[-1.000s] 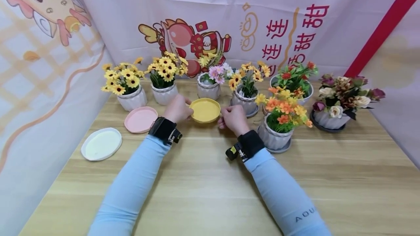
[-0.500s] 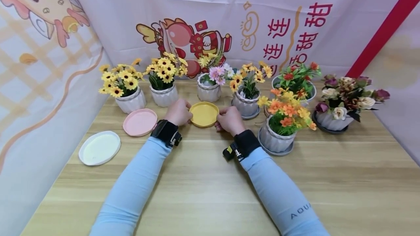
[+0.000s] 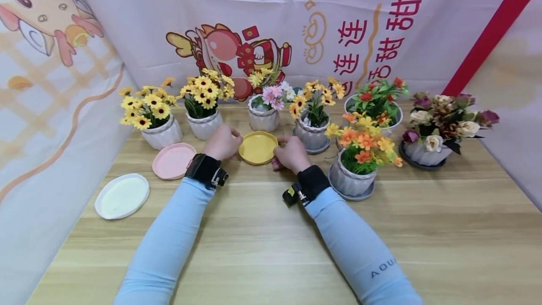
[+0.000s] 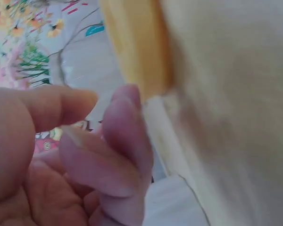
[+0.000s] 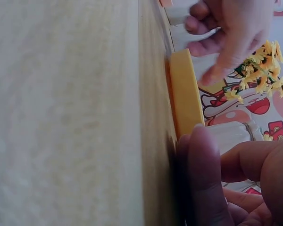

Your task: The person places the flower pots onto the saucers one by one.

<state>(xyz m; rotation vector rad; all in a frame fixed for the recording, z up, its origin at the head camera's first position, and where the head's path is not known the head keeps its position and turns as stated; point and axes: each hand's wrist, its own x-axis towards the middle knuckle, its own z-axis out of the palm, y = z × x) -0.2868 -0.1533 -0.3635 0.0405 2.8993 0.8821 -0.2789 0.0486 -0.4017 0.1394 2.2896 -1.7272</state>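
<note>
A yellow saucer (image 3: 258,148) lies on the wooden table in the middle of the head view, in front of a pot of pink and yellow flowers (image 3: 263,113). At its left, my left hand (image 3: 223,142) has bent fingers; the left wrist view shows a gap between thumb and fingers, with nothing held. My right hand (image 3: 291,153) is at the saucer's right rim, thumb and fingertips close together on the edge. The right wrist view shows its fingertips (image 5: 203,141) against the yellow wall; part of that contact is hidden.
Left of the hands lie a pink saucer (image 3: 173,161) and a white saucer (image 3: 122,196). Two pots of yellow flowers (image 3: 204,124) stand behind them. On the right, an orange-flower pot (image 3: 351,175) and a rose pot (image 3: 425,153) stand on grey saucers.
The yellow saucer has come down slightly and lies flat. My left fingers have drawn away from its rim, while my right hand stays at its edge. The head view has shifted a little.
</note>
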